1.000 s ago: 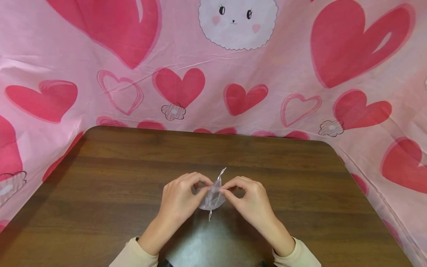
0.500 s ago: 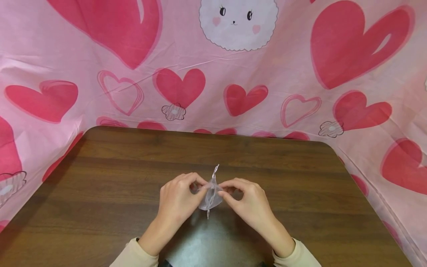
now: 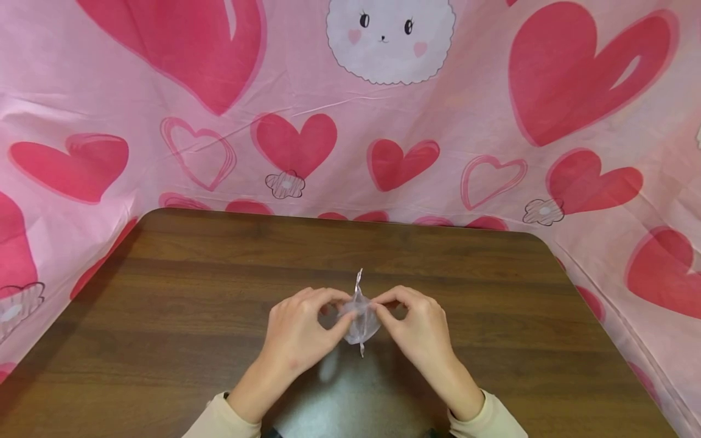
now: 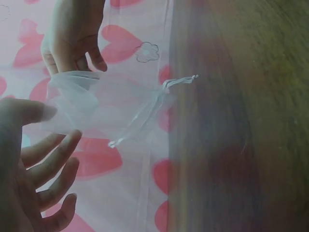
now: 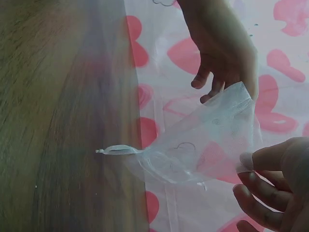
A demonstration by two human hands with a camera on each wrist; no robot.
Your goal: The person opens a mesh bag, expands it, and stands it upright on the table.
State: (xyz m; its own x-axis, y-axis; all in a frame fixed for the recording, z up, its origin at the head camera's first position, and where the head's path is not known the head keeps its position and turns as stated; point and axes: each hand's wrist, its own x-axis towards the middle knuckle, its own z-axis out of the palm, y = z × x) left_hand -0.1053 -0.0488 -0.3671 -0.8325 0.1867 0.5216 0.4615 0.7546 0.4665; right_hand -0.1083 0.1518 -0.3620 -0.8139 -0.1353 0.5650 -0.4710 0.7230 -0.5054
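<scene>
A small sheer white drawstring bag [image 3: 364,329] is held up over the table between both hands. The left hand [image 3: 299,323] holds one side of its edge between thumb and fingers. Opposite it, the right hand [image 3: 418,323] pinches the other side with thumb and forefinger. Knotted cord ends stick out at both sides of the bag's gathered neck, one pointing away from the person and one toward. In the right wrist view the mesh [image 5: 207,140] is spread out and see-through, and it partly covers the left fingertips. Nothing shows inside the bag.
Beneath the hands lies a dark brown wooden table [image 3: 219,261] with rounded far corners. A pink cloth [image 3: 350,152] printed with red hearts hangs behind it and along both sides.
Both hands and the bag have shifted slightly to the right over the last half second. The left thumb and forefinger stand a little further apart, and the bag has turned slightly.
</scene>
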